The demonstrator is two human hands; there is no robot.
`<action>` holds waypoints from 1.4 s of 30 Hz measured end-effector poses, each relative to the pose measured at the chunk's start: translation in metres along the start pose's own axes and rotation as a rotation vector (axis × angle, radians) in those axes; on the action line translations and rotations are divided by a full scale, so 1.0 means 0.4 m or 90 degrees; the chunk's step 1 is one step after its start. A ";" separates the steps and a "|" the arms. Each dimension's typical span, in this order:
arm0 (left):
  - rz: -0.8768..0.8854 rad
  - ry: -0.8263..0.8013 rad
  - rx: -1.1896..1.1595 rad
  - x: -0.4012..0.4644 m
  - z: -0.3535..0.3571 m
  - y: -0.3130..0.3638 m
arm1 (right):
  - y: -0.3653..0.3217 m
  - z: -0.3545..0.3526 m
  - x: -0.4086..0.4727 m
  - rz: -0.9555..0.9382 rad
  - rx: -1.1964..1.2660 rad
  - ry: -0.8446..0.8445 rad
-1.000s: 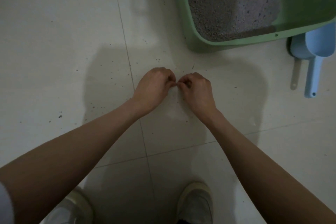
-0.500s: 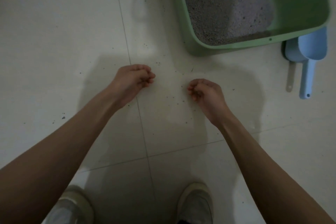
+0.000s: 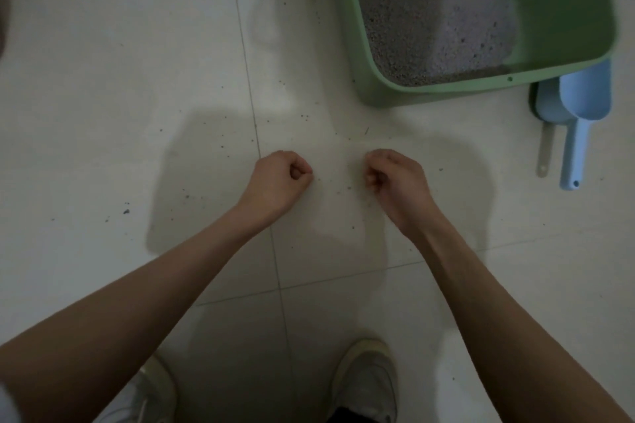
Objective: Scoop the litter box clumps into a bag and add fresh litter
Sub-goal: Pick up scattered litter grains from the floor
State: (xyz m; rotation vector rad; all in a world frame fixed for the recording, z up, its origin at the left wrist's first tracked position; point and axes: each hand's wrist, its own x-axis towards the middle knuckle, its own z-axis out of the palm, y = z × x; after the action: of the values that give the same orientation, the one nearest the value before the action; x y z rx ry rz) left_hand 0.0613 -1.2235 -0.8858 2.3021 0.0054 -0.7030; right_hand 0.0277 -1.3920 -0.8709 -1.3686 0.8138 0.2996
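A green litter box [image 3: 446,90] holding grey litter [image 3: 429,10] stands on the tiled floor at the upper right. Below it, my left hand [image 3: 278,182] and my right hand [image 3: 395,182] hover over the floor a short gap apart, fingers curled. Each seems to pinch the edge of a thin see-through bag [image 3: 336,220]. The bag shows only as a faint darker sheet spread around and below the hands. A blue scoop [image 3: 580,106] lies right of the box.
A second pale scoop with a grey handle [image 3: 546,148] lies beside the blue one. Litter grains are scattered on the white tiles [image 3: 103,79] around the hands. My two shoes [image 3: 367,381] stand at the bottom edge.
A second ago my fingertips touched in a shared pinch. The hands have since pulled apart sideways, and the faint sheet spread with them.
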 end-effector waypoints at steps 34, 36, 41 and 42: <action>0.063 -0.030 0.000 -0.018 0.027 0.016 | 0.099 -0.076 -0.069 -0.071 -0.490 0.118; 0.107 -0.013 0.046 -0.009 0.041 0.014 | 0.107 -0.064 -0.070 -0.103 -0.513 0.116; 0.130 0.014 0.085 0.012 0.058 0.008 | 0.114 -0.050 -0.067 -0.161 -0.554 0.147; 0.133 0.018 0.089 0.010 0.061 0.008 | 0.114 -0.050 -0.068 -0.163 -0.555 0.145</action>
State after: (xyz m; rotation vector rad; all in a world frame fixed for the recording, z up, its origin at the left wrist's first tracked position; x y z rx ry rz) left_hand 0.0536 -1.2424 -0.9002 2.4014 -0.2746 -0.5788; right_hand -0.0270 -1.3939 -0.8866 -2.3356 0.7008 0.3133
